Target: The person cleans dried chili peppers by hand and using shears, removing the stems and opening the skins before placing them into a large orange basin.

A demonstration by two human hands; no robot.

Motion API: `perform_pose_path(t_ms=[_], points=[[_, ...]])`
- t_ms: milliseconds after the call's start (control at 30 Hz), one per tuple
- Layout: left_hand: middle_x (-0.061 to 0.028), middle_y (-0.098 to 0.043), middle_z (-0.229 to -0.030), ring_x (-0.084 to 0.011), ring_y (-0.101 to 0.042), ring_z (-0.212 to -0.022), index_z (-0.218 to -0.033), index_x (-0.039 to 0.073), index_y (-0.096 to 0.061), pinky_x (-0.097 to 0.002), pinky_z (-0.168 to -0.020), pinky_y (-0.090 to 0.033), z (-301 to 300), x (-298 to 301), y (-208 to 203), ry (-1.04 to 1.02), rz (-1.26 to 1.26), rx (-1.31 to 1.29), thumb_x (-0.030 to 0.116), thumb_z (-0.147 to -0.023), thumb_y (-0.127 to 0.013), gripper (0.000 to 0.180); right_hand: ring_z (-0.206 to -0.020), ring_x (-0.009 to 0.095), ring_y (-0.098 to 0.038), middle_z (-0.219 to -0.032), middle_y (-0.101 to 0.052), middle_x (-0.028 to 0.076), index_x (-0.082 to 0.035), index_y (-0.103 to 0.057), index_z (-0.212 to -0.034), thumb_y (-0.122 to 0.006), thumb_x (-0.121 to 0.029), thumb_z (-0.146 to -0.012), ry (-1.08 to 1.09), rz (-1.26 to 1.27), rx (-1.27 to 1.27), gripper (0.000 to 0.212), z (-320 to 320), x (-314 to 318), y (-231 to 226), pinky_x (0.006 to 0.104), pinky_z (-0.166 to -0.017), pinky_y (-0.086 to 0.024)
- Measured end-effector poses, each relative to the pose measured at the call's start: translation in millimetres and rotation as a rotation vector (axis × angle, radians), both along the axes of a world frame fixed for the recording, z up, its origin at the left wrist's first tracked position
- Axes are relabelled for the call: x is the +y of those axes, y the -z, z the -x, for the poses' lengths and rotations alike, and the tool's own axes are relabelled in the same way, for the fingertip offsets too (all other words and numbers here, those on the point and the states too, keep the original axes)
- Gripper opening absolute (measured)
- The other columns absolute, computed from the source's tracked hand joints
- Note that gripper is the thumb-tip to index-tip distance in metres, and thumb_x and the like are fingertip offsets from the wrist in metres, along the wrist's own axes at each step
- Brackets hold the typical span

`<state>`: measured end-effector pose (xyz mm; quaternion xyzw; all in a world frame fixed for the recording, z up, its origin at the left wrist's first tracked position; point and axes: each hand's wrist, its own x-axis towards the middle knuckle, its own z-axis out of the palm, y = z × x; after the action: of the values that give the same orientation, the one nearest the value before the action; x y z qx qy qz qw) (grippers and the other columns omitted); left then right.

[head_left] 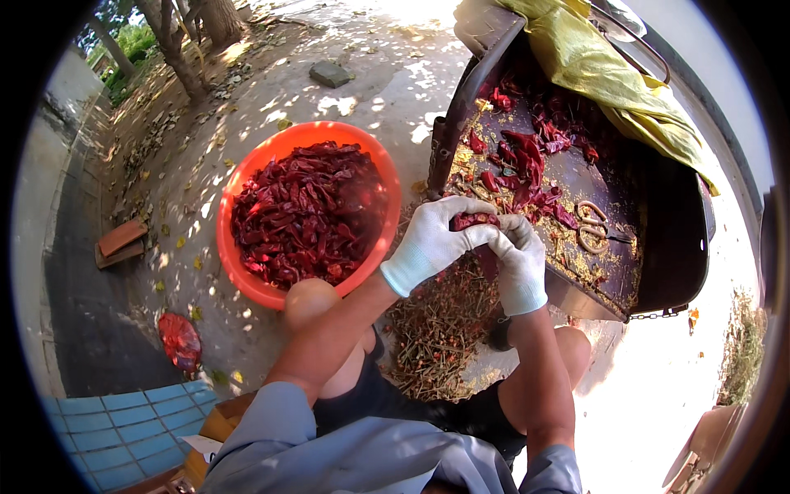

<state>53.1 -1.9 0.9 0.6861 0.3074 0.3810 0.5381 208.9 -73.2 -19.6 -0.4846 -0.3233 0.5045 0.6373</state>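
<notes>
Both my hands wear white knitted gloves and meet in front of me at a dried red chili. My left hand is closed round it, thumb below and fingers above. My right hand pinches at its right end, where the fingertips of both hands nearly touch and partly hide it. Left of my hands stands an orange basin heaped with dried red chilies. Ahead to the right, a dark metal cart bed holds loose chilies, scattered yellow seeds and a pair of scissors.
Beneath my hands lies a pile of chili stems, between my feet. A yellow sack drapes over the cart's far side. A red bag, bricks and a stone lie on the ground. Trees stand far left.
</notes>
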Motion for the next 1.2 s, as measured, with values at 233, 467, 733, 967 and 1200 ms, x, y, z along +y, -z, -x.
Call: perform_pose_path(t_ms=[233, 467, 733, 967, 1200], points=[[0.0001, -0.067, -0.083, -0.0051, -0.06, -0.065, -0.097, 0.004, -0.066, -0.0168, -0.046, -0.043, 16.3, 9.2, -18.7, -0.065, 0.363, -0.155, 0.025, -0.092, -0.07, 0.022, -0.084, 0.011, -0.067, -0.095, -0.072, 0.006, 0.001, -0.069, -0.108, -0.063, -0.009, -0.095, 0.114, 0.086, -0.491, 0.017, -27.6, 24.3, -9.3, 0.0269, -0.074, -0.057], [-0.0085, -0.07, -0.096, -0.0139, -0.07, -0.086, -0.113, 0.005, -0.057, -0.0179, -0.047, -0.047, 23.5, 7.2, -11.9, 0.088, 0.563, -0.322, 0.006, -0.091, -0.063, 0.023, -0.092, 0.031, -0.07, -0.104, -0.072, 0.011, -0.015, -0.068, -0.108, -0.07, -0.032, -0.085, 0.195, 0.277, -1.567, 0.028, -39.3, 80.6, 5.2, 0.0423, -0.078, -0.054], [-0.0022, -0.067, -0.091, -0.0071, -0.064, -0.077, -0.111, 0.004, -0.064, -0.0176, -0.049, -0.045, 23.6, 4.1, -11.3, 0.015, 0.493, -0.201, 0.005, -0.093, -0.06, 0.019, -0.084, 0.032, -0.071, -0.089, -0.074, 0.01, -0.014, -0.071, -0.097, -0.071, -0.029, -0.084, 0.22, 0.325, -1.595, 0.02, -34.1, 106.5, 27.7, 0.0424, -0.075, -0.055], [-0.0002, -0.067, -0.086, -0.0034, -0.059, -0.072, -0.11, 0.002, -0.069, -0.0187, -0.055, -0.046, 13.1, 11.2, -2.2, -0.092, 0.358, -0.158, 0.013, -0.092, -0.069, 0.021, -0.082, 0.016, -0.07, -0.096, -0.074, 0.01, 0.0, -0.069, -0.104, -0.074, -0.006, -0.083, 0.277, -0.036, -0.754, 0.022, -35.5, 89.1, 12.0, 0.0282, -0.077, -0.054], [-0.0036, -0.072, -0.1, -0.007, -0.063, -0.091, -0.114, -0.003, -0.069, -0.0245, -0.082, -0.053, -4.0, 12.8, 16.7, -0.082, 0.094, -0.175, 0.012, -0.089, -0.074, 0.03, -0.072, 0.005, -0.06, -0.088, -0.069, 0.002, 0.001, -0.065, -0.108, -0.072, -0.004, -0.087, 0.076, -0.03, -0.571, 0.023, 7.5, 22.4, -24.8, 0.0213, -0.062, -0.05]])
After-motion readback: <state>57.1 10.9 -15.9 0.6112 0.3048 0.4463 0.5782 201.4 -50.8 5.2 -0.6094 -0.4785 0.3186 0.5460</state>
